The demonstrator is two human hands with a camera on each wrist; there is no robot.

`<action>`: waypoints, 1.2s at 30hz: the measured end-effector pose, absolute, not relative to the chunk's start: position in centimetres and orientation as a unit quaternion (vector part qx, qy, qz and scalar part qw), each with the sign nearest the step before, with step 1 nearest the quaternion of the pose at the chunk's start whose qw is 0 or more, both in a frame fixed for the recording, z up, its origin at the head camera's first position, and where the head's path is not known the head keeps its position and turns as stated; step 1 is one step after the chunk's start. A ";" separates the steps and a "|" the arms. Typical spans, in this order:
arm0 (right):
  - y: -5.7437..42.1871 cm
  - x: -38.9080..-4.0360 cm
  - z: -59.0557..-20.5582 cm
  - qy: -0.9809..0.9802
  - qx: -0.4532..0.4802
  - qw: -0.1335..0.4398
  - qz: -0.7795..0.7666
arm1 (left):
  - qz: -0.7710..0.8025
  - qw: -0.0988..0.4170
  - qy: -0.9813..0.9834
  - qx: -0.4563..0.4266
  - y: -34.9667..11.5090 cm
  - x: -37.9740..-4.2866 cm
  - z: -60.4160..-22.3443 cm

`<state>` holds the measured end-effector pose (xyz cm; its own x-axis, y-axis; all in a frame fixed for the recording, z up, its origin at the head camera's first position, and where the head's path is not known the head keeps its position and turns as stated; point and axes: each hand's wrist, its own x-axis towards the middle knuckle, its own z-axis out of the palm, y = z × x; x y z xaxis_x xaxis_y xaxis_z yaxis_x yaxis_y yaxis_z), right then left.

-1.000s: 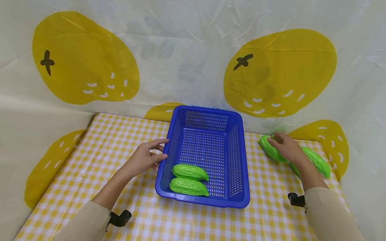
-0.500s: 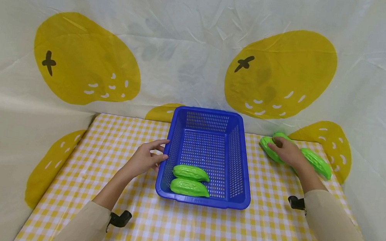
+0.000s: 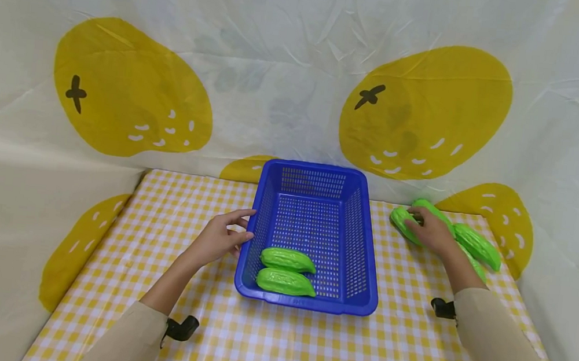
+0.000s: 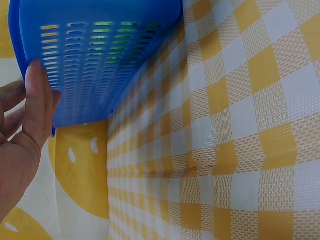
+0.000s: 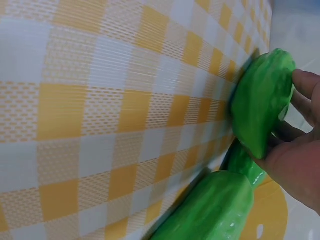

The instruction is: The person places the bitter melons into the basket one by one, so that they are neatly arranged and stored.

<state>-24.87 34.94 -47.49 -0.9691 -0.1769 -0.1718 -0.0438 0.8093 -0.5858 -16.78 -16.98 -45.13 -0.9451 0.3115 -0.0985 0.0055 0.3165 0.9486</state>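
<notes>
In the head view a blue plastic basket stands mid-table with two green bitter melons, a rear one and a front one, lying side by side at its near left end. My left hand touches the basket's left side with extended fingers; the left wrist view shows the fingertips against the slotted wall near the rim. Off to the right, my right hand grips another bitter melon. Thumb and fingers lie around that melon in the right wrist view, its far side hidden by them.
More bitter melons lie around the right hand: one behind it, one to its right, and one partly under the wrist. A yellow-and-white checked cloth covers the table. A fruit-printed curtain rises along the back and sides.
The right hand has settled lower around the leftmost melon of the right-hand group, drawing slightly toward me and uncovering the melons behind and under it. The left hand and basket stay put.
</notes>
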 end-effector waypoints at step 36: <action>34.2 -24.4 -48.3 0.947 -0.068 0.120 -0.291 | 0.586 0.132 0.793 0.101 -17.0 -17.0 -45.5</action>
